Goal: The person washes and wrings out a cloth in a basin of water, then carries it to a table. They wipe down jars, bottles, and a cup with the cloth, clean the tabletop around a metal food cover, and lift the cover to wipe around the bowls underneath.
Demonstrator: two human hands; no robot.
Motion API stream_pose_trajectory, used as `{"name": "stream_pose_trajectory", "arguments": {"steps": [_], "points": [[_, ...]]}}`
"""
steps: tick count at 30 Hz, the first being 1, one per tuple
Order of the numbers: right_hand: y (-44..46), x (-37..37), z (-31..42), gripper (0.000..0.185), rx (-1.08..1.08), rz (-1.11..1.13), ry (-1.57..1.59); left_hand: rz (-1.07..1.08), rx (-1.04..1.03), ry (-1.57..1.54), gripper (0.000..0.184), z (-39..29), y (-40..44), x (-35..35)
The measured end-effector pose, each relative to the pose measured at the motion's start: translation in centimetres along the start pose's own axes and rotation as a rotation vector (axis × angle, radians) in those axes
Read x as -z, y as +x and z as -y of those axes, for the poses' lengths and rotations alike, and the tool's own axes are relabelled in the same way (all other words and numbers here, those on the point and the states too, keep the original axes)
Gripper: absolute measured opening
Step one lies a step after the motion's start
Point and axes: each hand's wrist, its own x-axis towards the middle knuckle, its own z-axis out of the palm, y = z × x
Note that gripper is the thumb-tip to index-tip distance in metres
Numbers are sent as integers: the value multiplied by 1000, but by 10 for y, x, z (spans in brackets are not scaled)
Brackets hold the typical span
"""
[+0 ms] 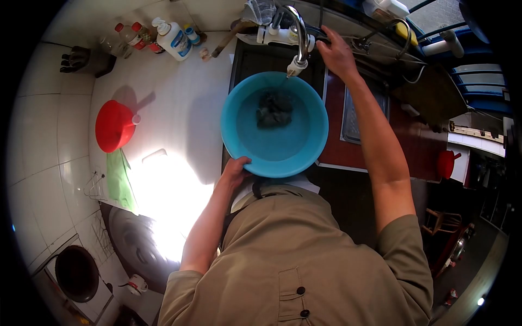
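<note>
A light-blue basin sits under the tap, holding water with a dark, crumpled cloth lying in it. My left hand is closed on the basin's near-left rim, thumb over the edge. The curved chrome tap ends in a white nozzle above the basin's far rim; a thin trickle seems to come from it. My right hand is at the tap's right end, its fingers curled at the dark handle there and partly hidden.
On the white counter to the left are a red plastic ladle, a green cloth, a white pump bottle and several other bottles along the wall. A metal tray lies right of the basin. Strong sunlight glares on the counter.
</note>
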Motion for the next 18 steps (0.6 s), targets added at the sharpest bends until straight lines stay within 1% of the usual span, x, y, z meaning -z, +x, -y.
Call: {"name": "stream_pose_trajectory", "arguments": {"steps": [6, 12, 14, 16, 18], "points": [[-2, -5, -4, 52, 42, -37, -39, 20, 2, -37, 54, -1, -1, 0], [-4, -5, -4, 52, 57, -52, -36, 13, -26, -42, 52, 4, 2, 3], [-4, -5, -4, 51, 105, -79, -96, 18, -31, -39, 51, 5, 4, 5], [-5, -6, -4, 51, 78, -67, -73, 23, -38, -37, 50, 2, 2, 2], [-5, -7, -4, 51, 52, -55, -51, -17, -2, -24, 47, 1, 0, 0]]}}
